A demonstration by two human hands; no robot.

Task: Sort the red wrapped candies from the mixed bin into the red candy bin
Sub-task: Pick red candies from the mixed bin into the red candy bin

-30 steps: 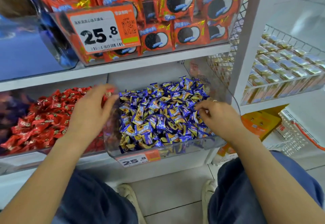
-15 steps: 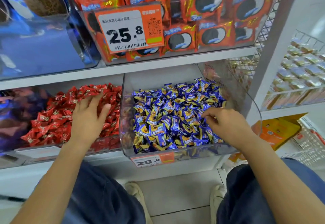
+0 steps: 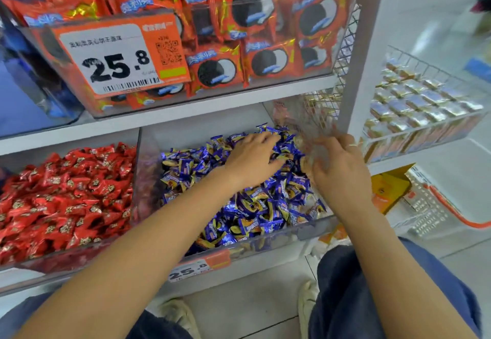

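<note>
The red candy bin [image 3: 53, 261] on the lower shelf at left is heaped with red wrapped candies [image 3: 66, 192]. Beside it on the right stands the clear mixed bin [image 3: 268, 245], where only blue and gold wrapped candies [image 3: 255, 208] show on top. My left hand [image 3: 252, 160] lies on the pile at the back of the mixed bin, fingers spread and pressing among the wrappers. My right hand [image 3: 342, 171] is at the bin's right wall, seen from the back and motion-blurred, with a ring on one finger. Whether it holds a candy is hidden.
Above, a clear bin of red cookie packs [image 3: 239, 33] carries an orange 25.8 price tag [image 3: 117, 57]. A white shelf post [image 3: 372, 46] rises right of the mixed bin, with a wire basket of gold-wrapped pieces [image 3: 425, 104] beyond. An orange-rimmed basket [image 3: 438, 205] sits low right. My knees and shoes are below.
My left hand left the red candy bin and moved right into the mixed bin. My right hand shifted back toward the bin's right wall. The view has closed in.
</note>
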